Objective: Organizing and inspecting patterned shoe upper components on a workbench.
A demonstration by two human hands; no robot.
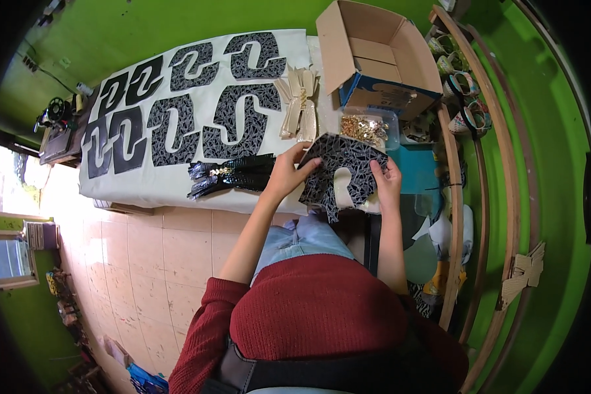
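Note:
In front of me I hold up a black-and-grey patterned cut-out piece (328,152) with a curved opening in its lower part. My left hand (287,172) pinches its left edge, thumb on the face. On the opposite edge, my right hand (387,178) is closed the same way. Just left of my left hand lies a bundle of shiny black strips (207,180) with gold-coloured bits at its middle. A beige strip bundle (291,123) lies beyond. Behind the held piece, gold-coloured small parts (361,128) fill a clear plastic tub (393,131).
Several black and patterned S-shaped pieces (238,125) lie in rows on the white-covered table (111,187). An open cardboard box (404,72) stands at the far right. Along the right side runs a wooden rack (507,197) with patterned shoes (463,85). A sewing machine (58,113) stands far left.

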